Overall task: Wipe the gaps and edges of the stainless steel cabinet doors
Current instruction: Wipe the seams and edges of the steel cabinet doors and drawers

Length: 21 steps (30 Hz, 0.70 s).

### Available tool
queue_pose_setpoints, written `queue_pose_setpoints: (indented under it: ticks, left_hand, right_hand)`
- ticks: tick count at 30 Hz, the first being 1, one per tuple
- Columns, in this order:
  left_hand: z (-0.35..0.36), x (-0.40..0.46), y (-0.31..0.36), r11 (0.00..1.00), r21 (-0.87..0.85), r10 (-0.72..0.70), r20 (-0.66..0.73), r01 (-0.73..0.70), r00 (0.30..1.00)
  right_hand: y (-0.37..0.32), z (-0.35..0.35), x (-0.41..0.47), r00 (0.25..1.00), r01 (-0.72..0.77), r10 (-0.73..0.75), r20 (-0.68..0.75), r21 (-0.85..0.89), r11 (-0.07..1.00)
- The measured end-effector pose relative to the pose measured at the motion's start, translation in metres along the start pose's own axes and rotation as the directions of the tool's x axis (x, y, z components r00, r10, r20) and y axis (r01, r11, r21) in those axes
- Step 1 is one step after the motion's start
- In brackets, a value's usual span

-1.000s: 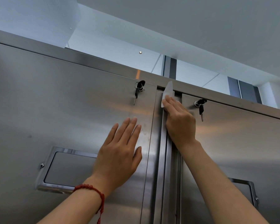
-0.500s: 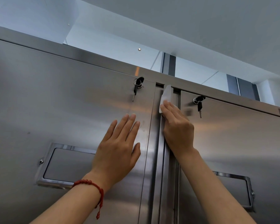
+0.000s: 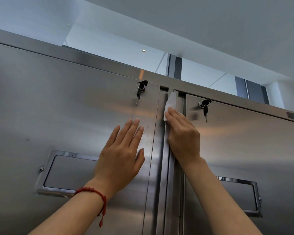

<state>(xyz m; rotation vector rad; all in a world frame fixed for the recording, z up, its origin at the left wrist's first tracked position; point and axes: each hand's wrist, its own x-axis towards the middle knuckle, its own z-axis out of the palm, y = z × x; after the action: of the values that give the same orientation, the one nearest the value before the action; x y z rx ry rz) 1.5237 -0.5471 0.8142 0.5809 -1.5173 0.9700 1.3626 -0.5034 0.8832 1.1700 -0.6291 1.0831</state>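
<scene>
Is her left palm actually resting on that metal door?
Touching: the head view shows the left hand lying flat, fingers straight, against the left cabinet door.

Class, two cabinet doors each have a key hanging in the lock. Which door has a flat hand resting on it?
The left door: the left hand lies flat on it, fingers straight. The right door bears no flat hand; the right hand presses a white wipe into the gap between the doors.
</scene>
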Motion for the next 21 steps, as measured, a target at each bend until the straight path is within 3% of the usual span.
queue_pose_setpoints:
  ticks: [21]
  left_hand:
    - [-0.002,-0.001,0.0,1.0,0.012,0.004,0.018,-0.004,1.0]
  right_hand:
    - [-0.013,-0.006,-0.03,0.999,-0.045,0.044,0.011,0.029,0.999]
